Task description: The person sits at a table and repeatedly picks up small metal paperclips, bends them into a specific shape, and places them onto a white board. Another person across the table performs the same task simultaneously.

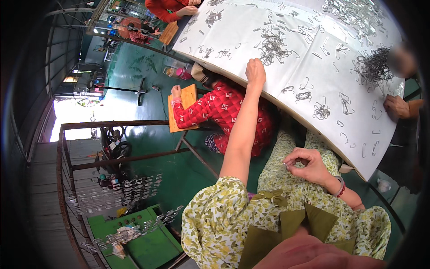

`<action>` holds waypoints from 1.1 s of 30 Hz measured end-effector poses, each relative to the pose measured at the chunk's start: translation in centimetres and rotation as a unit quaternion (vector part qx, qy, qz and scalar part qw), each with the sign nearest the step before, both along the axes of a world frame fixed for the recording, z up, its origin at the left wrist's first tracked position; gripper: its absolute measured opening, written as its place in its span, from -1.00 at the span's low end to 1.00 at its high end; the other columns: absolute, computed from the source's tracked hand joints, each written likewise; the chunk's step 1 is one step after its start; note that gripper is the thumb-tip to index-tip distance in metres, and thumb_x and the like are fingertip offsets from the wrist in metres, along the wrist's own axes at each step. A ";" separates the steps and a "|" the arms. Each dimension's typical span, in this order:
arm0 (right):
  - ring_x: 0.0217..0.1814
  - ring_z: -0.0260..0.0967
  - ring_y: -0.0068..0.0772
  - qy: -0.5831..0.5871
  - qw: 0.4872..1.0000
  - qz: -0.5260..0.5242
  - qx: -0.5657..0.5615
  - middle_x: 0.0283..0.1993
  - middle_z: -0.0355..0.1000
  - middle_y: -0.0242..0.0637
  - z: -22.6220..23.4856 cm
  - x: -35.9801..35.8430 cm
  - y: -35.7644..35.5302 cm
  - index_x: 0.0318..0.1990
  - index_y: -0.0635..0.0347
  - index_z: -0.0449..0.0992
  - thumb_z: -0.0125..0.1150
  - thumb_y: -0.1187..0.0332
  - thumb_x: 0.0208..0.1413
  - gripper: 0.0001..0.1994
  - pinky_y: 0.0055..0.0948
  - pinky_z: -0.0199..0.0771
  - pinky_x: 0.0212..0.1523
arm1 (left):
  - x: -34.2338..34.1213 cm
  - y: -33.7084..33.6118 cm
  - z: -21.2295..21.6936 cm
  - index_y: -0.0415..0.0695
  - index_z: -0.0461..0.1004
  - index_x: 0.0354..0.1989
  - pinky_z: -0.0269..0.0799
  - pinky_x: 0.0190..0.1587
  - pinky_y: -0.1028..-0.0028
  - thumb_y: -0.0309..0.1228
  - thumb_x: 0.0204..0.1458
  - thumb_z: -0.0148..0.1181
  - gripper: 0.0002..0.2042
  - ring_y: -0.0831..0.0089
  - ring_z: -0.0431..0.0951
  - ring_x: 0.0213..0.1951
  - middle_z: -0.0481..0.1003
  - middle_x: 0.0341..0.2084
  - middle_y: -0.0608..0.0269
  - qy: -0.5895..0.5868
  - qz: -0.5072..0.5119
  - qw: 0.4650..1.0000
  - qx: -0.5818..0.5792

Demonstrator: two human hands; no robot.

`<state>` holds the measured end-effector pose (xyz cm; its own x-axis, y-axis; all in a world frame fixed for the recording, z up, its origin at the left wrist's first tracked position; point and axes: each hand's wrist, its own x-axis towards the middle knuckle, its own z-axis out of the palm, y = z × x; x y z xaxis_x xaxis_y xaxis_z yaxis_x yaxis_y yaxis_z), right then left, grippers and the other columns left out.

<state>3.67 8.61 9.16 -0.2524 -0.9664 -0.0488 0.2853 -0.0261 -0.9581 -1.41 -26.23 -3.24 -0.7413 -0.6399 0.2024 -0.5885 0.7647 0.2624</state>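
My left hand is closed at the near edge of the white-covered table. It is beside a tangled pile of bent metal wire hooks, and whatever its fingers hold is hidden. Above my lap, my right hand is closed in a pinch, thumb against forefinger. A tiny shiny bit shows at those fingertips, too small to name. Smaller groups of wire hooks lie on the table between my hands and its right end.
Beside my left arm a person in a red quilted jacket sits low, an arm on a wooden stool. Across the table, another person's hand is near a dark hook heap. At left stands a rusty metal frame with hanging metal parts.
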 end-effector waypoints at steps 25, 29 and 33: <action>-0.25 0.42 -0.62 0.038 0.995 -0.092 0.011 -0.31 0.50 -0.38 -3.9 -2.3 0.3 -0.21 0.28 0.57 0.17 0.52 -0.07 -0.78 -0.54 0.47 -0.14 | 9.1 16.3 10.1 -0.39 0.47 -0.24 0.51 -0.24 0.50 -0.57 0.10 0.12 -0.87 0.45 0.56 -0.34 0.55 -0.37 0.13 0.273 -0.064 0.841 0.462; -0.36 0.33 -0.75 -0.011 0.990 -0.137 0.006 -0.40 0.46 -0.46 -4.8 -2.5 0.0 -0.20 0.27 0.55 0.16 0.53 -0.01 -0.81 -0.66 0.39 -0.30 | 14.6 21.3 11.4 -0.33 0.49 -0.28 0.40 -0.08 0.49 -0.65 0.01 0.19 -0.90 0.49 0.48 -0.18 0.50 -0.27 0.19 0.313 -0.139 0.777 0.529; -0.38 0.32 -0.75 -0.003 0.983 -0.181 0.025 -0.44 0.43 -0.48 -4.4 -2.5 0.3 -0.22 0.27 0.56 0.18 0.53 0.01 -0.83 -0.66 0.37 -0.33 | 14.7 23.1 9.3 -0.29 0.51 -0.32 0.37 -0.06 0.49 -0.66 -0.02 0.20 -0.90 0.46 0.42 -0.12 0.40 -0.18 0.22 0.265 -0.159 0.853 0.421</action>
